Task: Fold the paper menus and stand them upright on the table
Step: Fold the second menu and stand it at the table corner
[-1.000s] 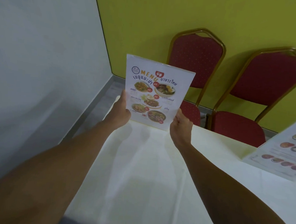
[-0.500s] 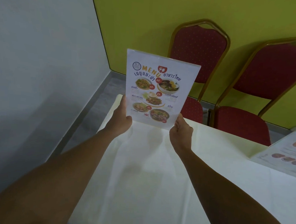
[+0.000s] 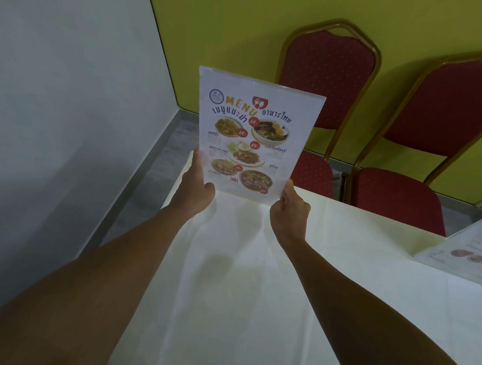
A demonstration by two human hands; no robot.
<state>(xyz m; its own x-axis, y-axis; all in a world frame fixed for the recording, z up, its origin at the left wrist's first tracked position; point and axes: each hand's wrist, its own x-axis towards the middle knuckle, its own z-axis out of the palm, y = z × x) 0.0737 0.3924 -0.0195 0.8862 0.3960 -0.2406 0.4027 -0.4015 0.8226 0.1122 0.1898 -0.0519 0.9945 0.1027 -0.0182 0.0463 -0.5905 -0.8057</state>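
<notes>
A paper menu (image 3: 254, 135) with food photos and the word MENU stands upright above the far left corner of the white-clothed table (image 3: 228, 280), its printed face toward me. My left hand (image 3: 197, 188) grips its lower left edge. My right hand (image 3: 289, 210) pinches its lower right corner. The menu's bottom edge sits just above or on the cloth; I cannot tell which. A second menu (image 3: 467, 252) lies flat at the table's right edge, partly cut off by the frame.
Two red padded chairs with gold frames (image 3: 325, 74) (image 3: 421, 165) stand against the yellow-green wall beyond the table's far edge. A grey-white wall (image 3: 55, 100) runs along the left, with a strip of grey floor between it and the table.
Both hands have lifted the menu slightly and held it more upright; the view has shifted so the flat menu at the right sits nearer the frame's edge.
</notes>
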